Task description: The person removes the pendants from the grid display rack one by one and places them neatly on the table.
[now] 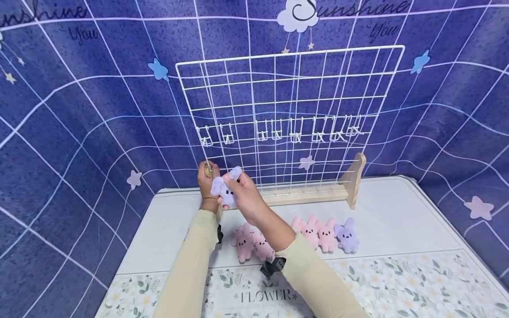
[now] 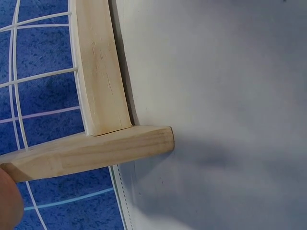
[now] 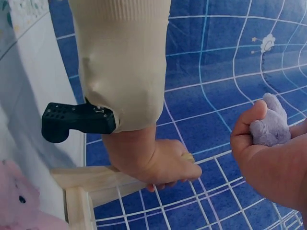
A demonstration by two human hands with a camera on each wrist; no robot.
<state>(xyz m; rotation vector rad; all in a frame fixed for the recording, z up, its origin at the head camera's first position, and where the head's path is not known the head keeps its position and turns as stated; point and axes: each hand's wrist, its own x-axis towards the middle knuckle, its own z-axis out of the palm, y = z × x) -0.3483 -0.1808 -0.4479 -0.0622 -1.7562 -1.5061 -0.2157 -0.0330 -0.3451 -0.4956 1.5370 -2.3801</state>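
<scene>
My right hand (image 1: 248, 196) pinches a small purple plush bunny (image 1: 228, 197) by its upper part, in front of the rack's left end. In the right wrist view the plush bunny (image 3: 271, 125) shows between thumb and fingers. My left hand (image 1: 207, 180) grips the left wooden upright of the white wire grid rack (image 1: 274, 106); its fingers (image 3: 165, 186) curl round it, and most of that upright is hidden. The left wrist view shows the stand's wooden foot (image 2: 96, 151) and a bit of the hand at the left edge. Several white hooks (image 1: 296, 136) hang in a row on the grid.
Pink plush bunnies (image 1: 244, 243) lie on the white table (image 1: 381, 203) below my right forearm. More pink ones (image 1: 327, 235) and a purple one (image 1: 347, 236) lie to the right. The right wooden upright (image 1: 353, 181) stands beyond them. A blue patterned cloth (image 1: 99, 132) surrounds the table.
</scene>
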